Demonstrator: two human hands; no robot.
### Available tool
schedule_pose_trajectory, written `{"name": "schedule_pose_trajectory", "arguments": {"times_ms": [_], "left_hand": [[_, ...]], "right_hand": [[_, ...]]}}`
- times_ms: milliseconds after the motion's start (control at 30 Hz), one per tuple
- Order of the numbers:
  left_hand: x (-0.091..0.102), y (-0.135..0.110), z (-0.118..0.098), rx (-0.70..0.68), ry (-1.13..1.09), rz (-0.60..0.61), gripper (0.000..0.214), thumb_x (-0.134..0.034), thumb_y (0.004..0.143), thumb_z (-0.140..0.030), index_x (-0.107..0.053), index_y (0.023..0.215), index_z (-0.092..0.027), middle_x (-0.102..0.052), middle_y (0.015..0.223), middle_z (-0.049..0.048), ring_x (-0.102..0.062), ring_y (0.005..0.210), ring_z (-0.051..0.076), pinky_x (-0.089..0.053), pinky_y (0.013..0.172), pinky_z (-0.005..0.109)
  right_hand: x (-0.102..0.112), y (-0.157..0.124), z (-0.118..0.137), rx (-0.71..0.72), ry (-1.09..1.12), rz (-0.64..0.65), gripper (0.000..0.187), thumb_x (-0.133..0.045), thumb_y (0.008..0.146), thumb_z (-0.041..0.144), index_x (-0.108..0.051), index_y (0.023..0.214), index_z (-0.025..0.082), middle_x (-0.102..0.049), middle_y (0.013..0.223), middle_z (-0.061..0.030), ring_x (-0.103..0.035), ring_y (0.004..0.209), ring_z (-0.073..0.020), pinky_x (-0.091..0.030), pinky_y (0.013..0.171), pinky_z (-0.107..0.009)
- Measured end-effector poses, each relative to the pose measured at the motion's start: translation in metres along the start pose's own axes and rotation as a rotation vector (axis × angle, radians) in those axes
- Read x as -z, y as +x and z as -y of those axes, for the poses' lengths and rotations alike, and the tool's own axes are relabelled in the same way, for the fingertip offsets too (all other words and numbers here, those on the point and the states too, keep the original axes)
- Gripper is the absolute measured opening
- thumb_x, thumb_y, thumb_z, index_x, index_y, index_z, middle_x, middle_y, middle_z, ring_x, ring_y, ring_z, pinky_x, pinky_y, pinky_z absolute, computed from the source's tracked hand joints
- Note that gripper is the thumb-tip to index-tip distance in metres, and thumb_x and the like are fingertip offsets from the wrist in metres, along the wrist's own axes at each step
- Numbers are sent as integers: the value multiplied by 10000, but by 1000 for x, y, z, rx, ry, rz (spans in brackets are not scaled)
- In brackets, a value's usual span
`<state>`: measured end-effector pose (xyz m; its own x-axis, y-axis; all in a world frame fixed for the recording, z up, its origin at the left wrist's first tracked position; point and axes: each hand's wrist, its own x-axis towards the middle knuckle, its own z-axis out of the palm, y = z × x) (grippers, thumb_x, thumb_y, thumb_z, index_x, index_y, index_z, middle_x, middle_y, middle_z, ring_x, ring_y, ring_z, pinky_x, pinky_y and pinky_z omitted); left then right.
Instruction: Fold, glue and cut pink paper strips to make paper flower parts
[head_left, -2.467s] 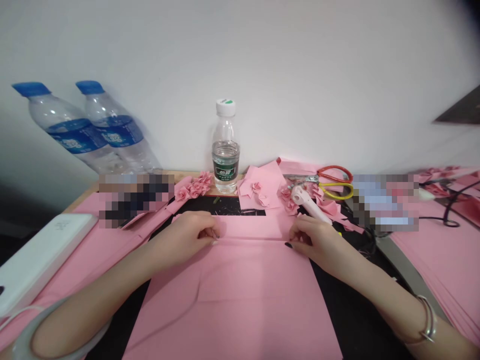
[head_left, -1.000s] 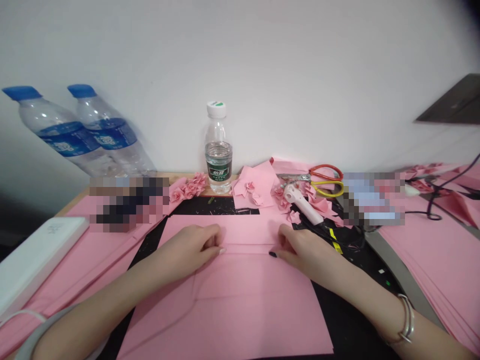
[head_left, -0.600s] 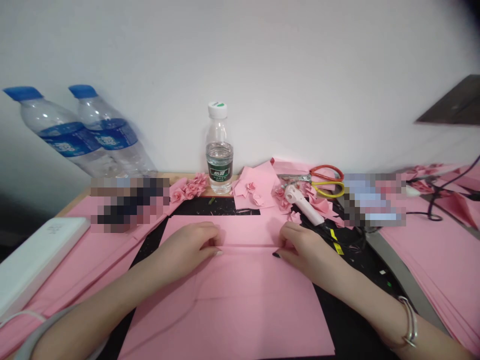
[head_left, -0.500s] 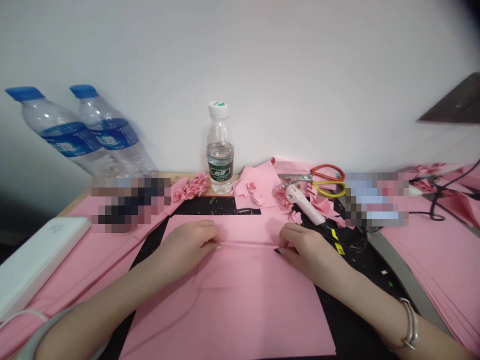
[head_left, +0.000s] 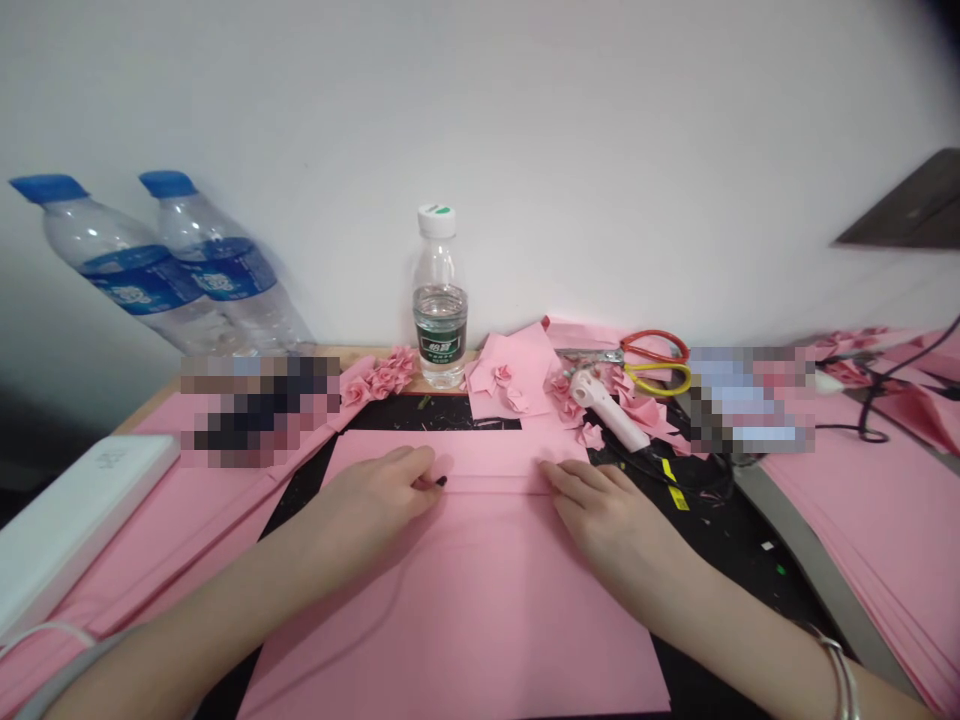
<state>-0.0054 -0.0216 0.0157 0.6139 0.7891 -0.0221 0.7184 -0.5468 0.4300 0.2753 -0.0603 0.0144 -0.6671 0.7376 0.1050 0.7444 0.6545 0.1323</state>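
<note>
A pink paper sheet (head_left: 487, 600) lies in front of me, with a narrow folded strip (head_left: 491, 484) running across its upper part. My left hand (head_left: 390, 490) is closed on the strip's left end, fingers curled and the dark-nailed thumb on the fold. At the right end, my right hand (head_left: 600, 505) rests with its fingers stretched over the paper, touching the fold; its thumb is mostly hidden. Beyond the hands sit folded pink paper flowers (head_left: 386, 375) and a pale pink glue gun (head_left: 611, 410), its black cord trailing right.
A small water bottle (head_left: 440, 300) stands by the wall. Two larger bottles (head_left: 142, 275) lean at left, above a white power bank (head_left: 82, 530). Scissors (head_left: 656, 365) with red and yellow handles lie behind the glue gun. Stacked pink sheets (head_left: 885, 530) lie at right.
My right hand has gone from a pinch to fingers stretched over the fold, shifting slightly left. The left thumb now lies on the strip, which looks flatter.
</note>
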Motion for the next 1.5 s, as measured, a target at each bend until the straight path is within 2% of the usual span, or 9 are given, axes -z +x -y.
{"name": "schedule_pose_trajectory", "arguments": {"times_ms": [133, 300, 567, 733, 967, 1100, 1200, 1367, 1500], "left_hand": [[-2, 2, -17, -101, 203, 57, 179, -496, 839, -217, -668, 868, -176, -554, 882, 85, -521, 781, 228, -412, 683, 347], [-18, 11, -28, -209, 170, 16, 225, -504, 872, -250, -652, 1008, -149, -556, 934, 98, -511, 853, 242, -432, 752, 387], [-28, 13, -24, -208, 106, -28, 223, -459, 866, -144, -677, 907, -156, -541, 821, 54, -500, 755, 193, -403, 678, 330], [-12, 9, -19, -112, 78, 40, 297, -427, 909, -186, -690, 772, -174, -570, 809, 46, -551, 746, 173, -398, 669, 299], [10, 4, 1, -8, 23, 176, 358, -442, 929, -229, -619, 622, -174, -580, 778, 0, -542, 633, 111, -339, 579, 261], [14, 6, 10, -38, 61, 158, 337, -475, 923, -239, -626, 627, -183, -582, 756, -5, -547, 641, 118, -328, 576, 261], [11, 9, 16, -79, 47, 96, 280, -516, 911, -230, -654, 671, -192, -585, 777, -2, -560, 694, 130, -364, 625, 260], [3, 14, 25, -132, -162, 12, 203, -552, 889, -151, -681, 738, -195, -635, 963, 8, -602, 847, 133, -435, 739, 241], [-1, 15, 28, -119, -269, -20, 163, -577, 885, -115, -652, 764, -195, -654, 875, -13, -609, 807, 122, -455, 725, 225]], "right_hand": [[-7, -2, 20, -31, 39, -38, 297, -602, 872, 180, -709, 1088, 6, -585, 1327, -253, -609, 1163, -353, -532, 968, -468], [-20, 8, 38, 1, 187, -53, 585, -555, 929, 382, -539, 1327, -47, -428, 1455, -269, -476, 1313, -370, -462, 1061, -481], [-22, 9, 35, -39, 202, -68, 518, -546, 942, 310, -530, 1350, -8, -509, 1407, -239, -522, 1284, -328, -474, 1057, -455], [-13, 0, 20, -109, 13, -41, 395, -546, 927, 233, -642, 1217, -17, -635, 1260, -242, -674, 1078, -312, -576, 917, -412], [-14, -13, 1, -99, -106, 0, 352, -577, 759, -22, -699, 1089, -21, -729, 1058, -232, -732, 864, -280, -602, 773, -366], [-1, -7, -6, -238, 38, 105, 258, -558, 726, -85, -710, 748, 122, -721, 730, -81, -681, 645, -226, -551, 601, -339], [4, 2, -13, -298, 141, 54, 255, -584, 765, -48, -631, 618, 155, -664, 711, -60, -646, 706, -222, -510, 637, -333], [3, 10, -30, -420, 487, 51, 196, -630, 735, -38, -602, 688, 150, -611, 716, -17, -577, 651, -142, -442, 576, -236], [0, 10, -39, -452, 645, 54, 208, -628, 721, -38, -625, 787, 159, -583, 713, 13, -532, 609, -117, -399, 539, -212]]}}
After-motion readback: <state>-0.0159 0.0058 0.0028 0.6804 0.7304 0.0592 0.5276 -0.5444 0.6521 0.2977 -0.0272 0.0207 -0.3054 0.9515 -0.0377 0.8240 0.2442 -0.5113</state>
